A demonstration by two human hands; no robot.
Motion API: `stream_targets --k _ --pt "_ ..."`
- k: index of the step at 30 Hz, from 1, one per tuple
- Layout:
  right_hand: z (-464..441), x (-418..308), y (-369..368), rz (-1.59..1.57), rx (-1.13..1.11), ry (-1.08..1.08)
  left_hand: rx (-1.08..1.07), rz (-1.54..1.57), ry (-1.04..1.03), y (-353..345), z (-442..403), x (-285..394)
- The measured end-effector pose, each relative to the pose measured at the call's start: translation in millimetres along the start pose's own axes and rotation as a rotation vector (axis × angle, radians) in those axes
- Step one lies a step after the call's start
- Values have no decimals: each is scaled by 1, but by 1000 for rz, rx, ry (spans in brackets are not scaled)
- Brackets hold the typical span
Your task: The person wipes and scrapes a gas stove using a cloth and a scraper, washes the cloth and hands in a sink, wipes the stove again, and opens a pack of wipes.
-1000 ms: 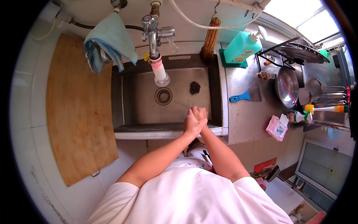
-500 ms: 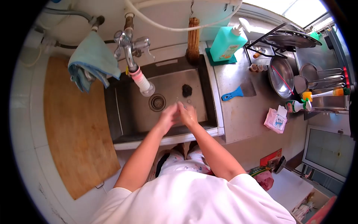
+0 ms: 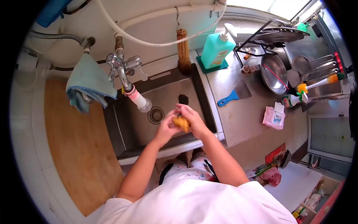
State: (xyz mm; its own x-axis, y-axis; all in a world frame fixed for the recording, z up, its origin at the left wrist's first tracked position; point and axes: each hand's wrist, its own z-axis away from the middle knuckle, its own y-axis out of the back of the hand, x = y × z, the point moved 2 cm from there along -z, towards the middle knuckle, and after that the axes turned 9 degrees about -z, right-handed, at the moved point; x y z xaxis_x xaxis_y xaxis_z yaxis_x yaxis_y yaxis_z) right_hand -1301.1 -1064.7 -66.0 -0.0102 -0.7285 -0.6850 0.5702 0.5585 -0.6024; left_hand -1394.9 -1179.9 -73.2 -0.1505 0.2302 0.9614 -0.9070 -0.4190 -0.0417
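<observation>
Over the front part of the steel sink [image 3: 136, 136], both hands are together on a small yellow-orange thing [image 3: 182, 123], soft-looking like a sponge; its exact kind is unclear. My left hand [image 3: 167, 128] closes on it from the left. My right hand [image 3: 194, 120] wraps it from the right and above, fingers bent. A dark scouring pad [image 3: 183, 99] lies on the sink floor just beyond the fingers. Left of the hands is the drain [image 3: 156, 115], below the tap [image 3: 125, 76] with its pink and white spout extension [image 3: 138, 100].
A wooden board [image 3: 76, 149] stands left of the sink, beside a hanging cloth [image 3: 89, 80]. On the right counter are a green pump bottle [image 3: 218, 48], a blue-handled scraper [image 3: 228, 98], a steel bowl [image 3: 271, 80], a spray bottle [image 3: 292, 100] and a wipes pack [image 3: 274, 117].
The yellow-orange thing now shows between my hands, where none was visible before. Both hands have moved slightly nearer to my body, and the camera view has shifted.
</observation>
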Motion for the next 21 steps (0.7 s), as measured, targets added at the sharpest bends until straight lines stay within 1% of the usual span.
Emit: stream_targets --k 1,2,4,5,6,8,9,10,12,13,14,15,16,17,18,19,20,21 --pt "11 -11 -4 -255 -11 -236 -6 138 155 6 -4 9" --pt "7 11 14 -257 -7 -225 94 -242 61 15 -9 -9" --pt "-3 -7 8 518 345 110 135 -485 20 18 -9 -1" --pt "15 -10 17 221 264 -176 114 -269 21 18 -11 -9" --pt "19 1 21 212 274 -184 104 -269 33 17 -4 -3" --pt "15 14 34 290 176 -36 0 23 341 12 -4 15" --pt "30 -7 18 49 122 -153 -1 115 317 7 -4 22" --pt "32 -5 20 60 100 -165 -13 115 311 1 -4 29" --pt "36 -6 28 16 86 -191 80 253 343 -10 3 43" --pt "44 -6 29 10 95 -186 33 164 370 -6 0 33" --pt "52 -10 30 213 77 -71 24 159 370 -5 -2 34" --pt "61 -14 29 416 60 40 21 51 338 -6 -3 35" --pt "68 -13 33 410 68 43 18 -56 305 -8 -2 39" --pt "74 -13 38 366 55 3 -68 17 340 -9 0 44" --pt "79 -15 41 323 41 -31 -79 10 332 -15 3 61" --pt "92 -28 33 288 66 66 -154 -46 259 -23 8 84" --pt "99 -30 39 287 74 84 -230 -103 183 -31 12 104" --pt "109 -34 44 29 64 66 -224 -147 203 -40 14 118"
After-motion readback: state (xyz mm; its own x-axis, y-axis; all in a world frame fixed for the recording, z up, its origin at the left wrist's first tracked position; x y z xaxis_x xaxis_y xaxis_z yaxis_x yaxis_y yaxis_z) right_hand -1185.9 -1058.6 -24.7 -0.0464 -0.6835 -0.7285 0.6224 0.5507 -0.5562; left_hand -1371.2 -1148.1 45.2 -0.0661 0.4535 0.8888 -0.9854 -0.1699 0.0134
